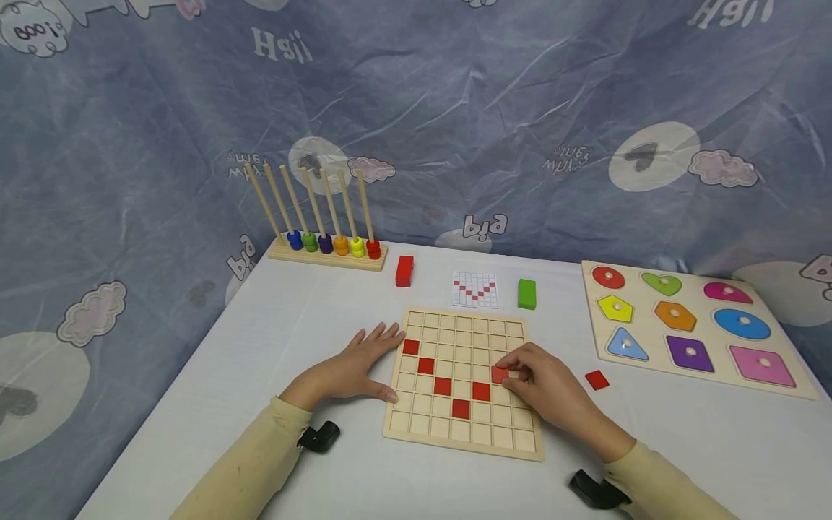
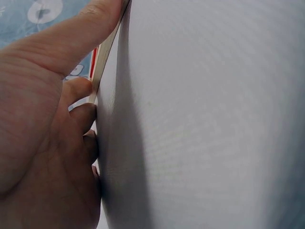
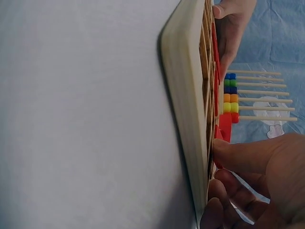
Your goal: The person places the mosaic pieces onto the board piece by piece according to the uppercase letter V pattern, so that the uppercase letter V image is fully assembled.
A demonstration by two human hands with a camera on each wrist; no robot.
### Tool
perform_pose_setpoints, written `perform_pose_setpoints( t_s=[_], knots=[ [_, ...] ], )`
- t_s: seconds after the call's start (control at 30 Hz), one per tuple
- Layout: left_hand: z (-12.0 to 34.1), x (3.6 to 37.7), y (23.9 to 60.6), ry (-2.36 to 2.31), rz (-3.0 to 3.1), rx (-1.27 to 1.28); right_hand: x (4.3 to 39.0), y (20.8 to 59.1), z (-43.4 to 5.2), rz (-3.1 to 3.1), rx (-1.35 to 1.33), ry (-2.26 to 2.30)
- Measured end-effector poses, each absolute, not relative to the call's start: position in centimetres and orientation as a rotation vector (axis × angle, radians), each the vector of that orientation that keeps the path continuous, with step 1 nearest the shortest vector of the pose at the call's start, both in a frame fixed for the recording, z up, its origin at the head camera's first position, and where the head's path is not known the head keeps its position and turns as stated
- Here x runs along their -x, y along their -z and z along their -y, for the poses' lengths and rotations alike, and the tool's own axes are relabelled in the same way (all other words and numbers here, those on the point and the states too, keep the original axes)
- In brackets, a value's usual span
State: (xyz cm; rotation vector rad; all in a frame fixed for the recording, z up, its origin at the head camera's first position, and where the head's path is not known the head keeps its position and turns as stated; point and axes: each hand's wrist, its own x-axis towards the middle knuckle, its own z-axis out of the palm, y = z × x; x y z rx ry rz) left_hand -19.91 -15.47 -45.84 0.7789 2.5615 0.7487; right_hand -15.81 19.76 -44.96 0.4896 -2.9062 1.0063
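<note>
I am watching the right hand (image 1: 542, 381) pinching a small red square tile (image 1: 499, 374) between thumb and fingertips, holding it over a cell on the right side of the square wooden grid board (image 1: 464, 426); I cannot tell whether the tile is seated in the cell yet. In the right wrist view the thumb (image 3: 238, 155) is pressing against that red tile at the board's face. 5 other red tiles are already lying in the grid, running in a diagonal from the upper left cell (image 1: 410, 347) down to the lowest one (image 1: 460, 409) and rising again to a tile (image 1: 481, 391) just beside the pinched one.

The left hand (image 1: 354, 368) is lying flat and relaxed on the white table (image 1: 195, 404), fingers straight, grasping nothing, with its fingertips touching the board's left edge; the left wrist view shows the thumb (image 2: 90, 24) resting along that edge.

1 loose red square tile (image 1: 596, 380) is lying on the table just right of the right hand. Behind the board a small paper pattern card (image 1: 475, 289) is sitting between a red wooden block (image 1: 404, 271) and a green wooden block (image 1: 526, 294). A wooden rod rack with coloured beads (image 1: 325, 245) is standing at the back left, and a wooden shape puzzle board (image 1: 689, 325) is lying at the right.
</note>
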Motion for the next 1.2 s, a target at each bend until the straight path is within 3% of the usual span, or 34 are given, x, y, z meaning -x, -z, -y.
perform_pose_setpoints(
  t_s=[1.2],
  knots=[
    [15.53, 19.81, 45.9, -0.752, -2.564, -0.796, 15.83, 45.05, -19.75, 2.959, -0.497, -0.974]
  ],
)
